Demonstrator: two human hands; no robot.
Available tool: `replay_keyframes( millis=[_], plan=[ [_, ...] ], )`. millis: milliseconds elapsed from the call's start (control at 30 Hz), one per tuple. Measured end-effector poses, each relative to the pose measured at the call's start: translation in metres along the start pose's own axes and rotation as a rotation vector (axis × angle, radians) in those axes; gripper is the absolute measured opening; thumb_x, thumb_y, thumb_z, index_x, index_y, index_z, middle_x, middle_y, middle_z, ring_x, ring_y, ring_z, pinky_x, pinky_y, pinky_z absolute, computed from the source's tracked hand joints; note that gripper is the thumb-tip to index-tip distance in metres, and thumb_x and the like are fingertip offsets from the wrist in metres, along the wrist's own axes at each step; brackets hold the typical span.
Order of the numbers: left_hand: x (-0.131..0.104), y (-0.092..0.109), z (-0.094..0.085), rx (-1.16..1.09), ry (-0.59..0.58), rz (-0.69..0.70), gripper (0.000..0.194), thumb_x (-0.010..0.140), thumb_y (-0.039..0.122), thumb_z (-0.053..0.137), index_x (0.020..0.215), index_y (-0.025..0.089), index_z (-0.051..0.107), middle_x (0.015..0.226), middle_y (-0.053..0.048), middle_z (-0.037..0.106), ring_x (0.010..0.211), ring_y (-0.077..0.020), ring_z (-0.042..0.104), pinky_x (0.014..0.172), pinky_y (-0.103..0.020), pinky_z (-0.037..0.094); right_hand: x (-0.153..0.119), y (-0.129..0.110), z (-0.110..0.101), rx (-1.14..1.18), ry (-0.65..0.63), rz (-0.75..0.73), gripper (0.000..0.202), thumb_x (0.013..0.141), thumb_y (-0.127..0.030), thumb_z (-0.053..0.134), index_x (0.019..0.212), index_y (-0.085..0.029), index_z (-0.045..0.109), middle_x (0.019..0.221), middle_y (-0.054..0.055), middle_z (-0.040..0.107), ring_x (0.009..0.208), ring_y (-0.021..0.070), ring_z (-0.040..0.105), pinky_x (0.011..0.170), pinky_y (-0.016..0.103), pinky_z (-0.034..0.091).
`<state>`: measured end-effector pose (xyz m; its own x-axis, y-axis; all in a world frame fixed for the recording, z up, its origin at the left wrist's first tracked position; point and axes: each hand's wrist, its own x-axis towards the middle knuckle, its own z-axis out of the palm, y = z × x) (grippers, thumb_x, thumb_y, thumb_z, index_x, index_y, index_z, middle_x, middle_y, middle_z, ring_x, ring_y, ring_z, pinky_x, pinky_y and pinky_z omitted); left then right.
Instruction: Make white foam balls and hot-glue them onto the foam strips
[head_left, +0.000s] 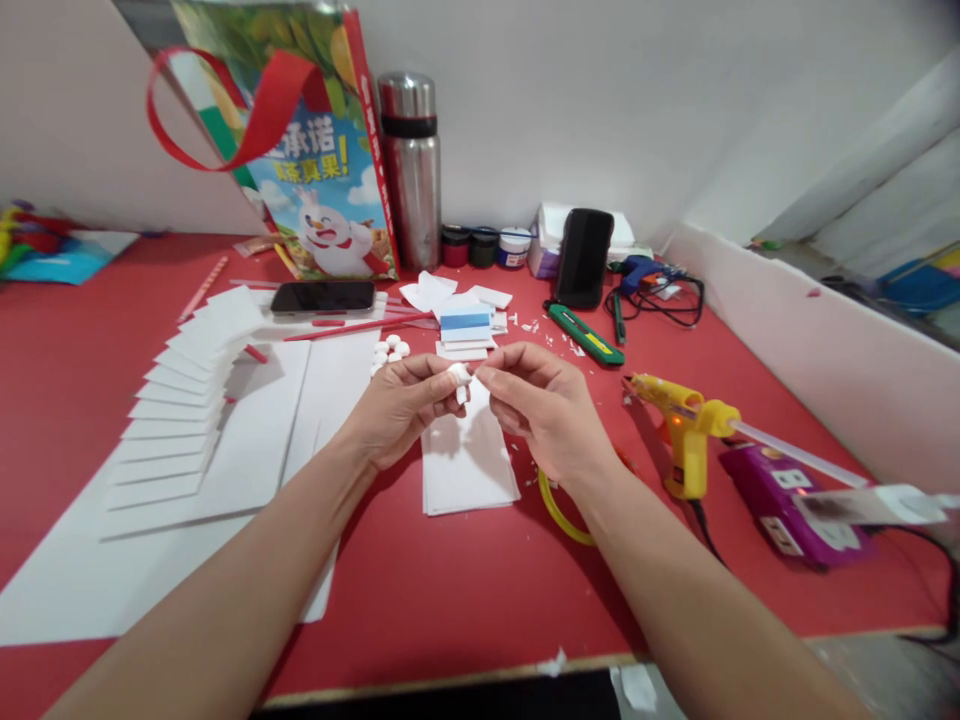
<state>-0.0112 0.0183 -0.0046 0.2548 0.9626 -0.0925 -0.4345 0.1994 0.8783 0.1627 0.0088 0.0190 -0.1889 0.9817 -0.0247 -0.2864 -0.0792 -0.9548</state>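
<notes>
Pinched between the thumb and fingers of my left hand (pixel 409 405) is a small white piece (pixel 459 376), perhaps folded paper or foam; its exact kind is unclear. My right hand (pixel 544 405) is closed in a pinch just right of it, and whatever its fingertips hold is too small to make out. Below both hands lies a stack of white paper sheets (pixel 469 475). Several small white round pieces (pixel 390 350) sit beside my left hand. Behind the hands are white paper pieces with a blue stripe (pixel 465 325).
On the left, fanned white strips (pixel 169 410) stand on white board. To the right lie a green cutter (pixel 585 333), a yellow glue gun (pixel 686 440), a purple power strip (pixel 795 505) and a yellow ring (pixel 562 510). A steel flask (pixel 416 190) and phones (pixel 322 297) are behind.
</notes>
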Motion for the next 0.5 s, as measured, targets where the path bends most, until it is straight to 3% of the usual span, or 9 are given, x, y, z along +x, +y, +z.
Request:
replay_keyframes(
  millis=[333,500],
  plan=[
    [-0.0009,-0.0022,-0.0003,0.031,-0.015,0.018,0.024,0.064,0.032,0.094,0.073,0.017,0.078,0.065,-0.001,0.07,0.059,-0.0109,0.062,0.066,-0.027,0.054,-0.0024,0.0004,0.0022,-0.071,-0.011,0.031,0.034,0.073,-0.039,0.088,0.078,-0.019,0.061,0.057,-0.009,0.051,0.043,0.0028,0.032,0.041,0.021,0.02],
    [0.0002,-0.0032,-0.0017,0.05,0.021,0.038,0.023,0.063,0.028,0.094,0.074,0.016,0.078,0.066,-0.002,0.072,0.06,-0.0115,0.065,0.066,-0.026,0.054,-0.0017,-0.0001,0.0006,-0.27,0.01,-0.106,0.029,0.075,-0.038,0.084,0.076,-0.018,0.062,0.066,-0.004,0.06,0.053,0.0064,0.046,0.048,0.022,0.034]
  ],
)
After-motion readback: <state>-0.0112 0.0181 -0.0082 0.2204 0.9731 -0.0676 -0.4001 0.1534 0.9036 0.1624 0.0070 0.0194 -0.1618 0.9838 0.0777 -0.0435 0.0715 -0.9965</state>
